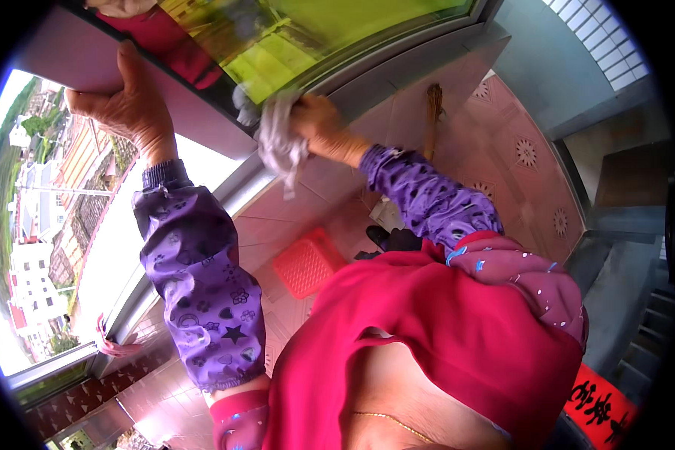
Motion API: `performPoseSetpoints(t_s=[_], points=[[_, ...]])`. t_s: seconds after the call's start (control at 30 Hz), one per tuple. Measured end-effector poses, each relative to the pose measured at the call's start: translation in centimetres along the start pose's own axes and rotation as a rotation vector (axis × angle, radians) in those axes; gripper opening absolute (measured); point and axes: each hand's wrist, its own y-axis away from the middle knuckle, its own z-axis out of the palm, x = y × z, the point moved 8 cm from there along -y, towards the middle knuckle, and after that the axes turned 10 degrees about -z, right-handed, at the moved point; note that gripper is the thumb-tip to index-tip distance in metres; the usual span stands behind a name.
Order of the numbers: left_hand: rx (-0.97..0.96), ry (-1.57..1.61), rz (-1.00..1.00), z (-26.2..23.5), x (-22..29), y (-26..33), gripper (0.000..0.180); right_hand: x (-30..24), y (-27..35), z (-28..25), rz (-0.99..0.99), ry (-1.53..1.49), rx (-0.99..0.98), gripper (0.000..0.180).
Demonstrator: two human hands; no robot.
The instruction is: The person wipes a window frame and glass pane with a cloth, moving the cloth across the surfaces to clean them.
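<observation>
Here, a pale cloth [280, 139] hangs bunched in the right hand [321, 124].

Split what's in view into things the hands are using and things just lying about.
In use:
- grey cloth, in right hand
- window panel, left hand on its edge

Lying about:
- red plastic stool or basket
- broom
</observation>
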Motion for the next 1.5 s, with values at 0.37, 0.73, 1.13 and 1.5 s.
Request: performPoseSetpoints(t_s=[0.37, 0.73, 1.13, 1.5], points=[[-0.006, 0.044, 0.025, 0.3, 0.5, 0.4, 0.074, 14.4, 11.1, -9.8, 0.655, 0.172, 0.180, 0.034], [-0.031, 0.092, -0.029, 1.1, 1.3, 0.5, 0.072, -2.6, 5.9, 5.0, 0.179, 0.141, -0.219, 0.015], [0.021, 0.005, 0.063, -0.7, 0.5, -0.2, 0.062, 21.3, 15.5, -10.8, 0.370, 0.441, -0.016, 0.025], [0.074, 0.006, -0.047, -4.0, -0.1, -0.4, 0.054, 39.4, 22.8, -30.0, 0.868, 0.370, 0.694, 0.037]])
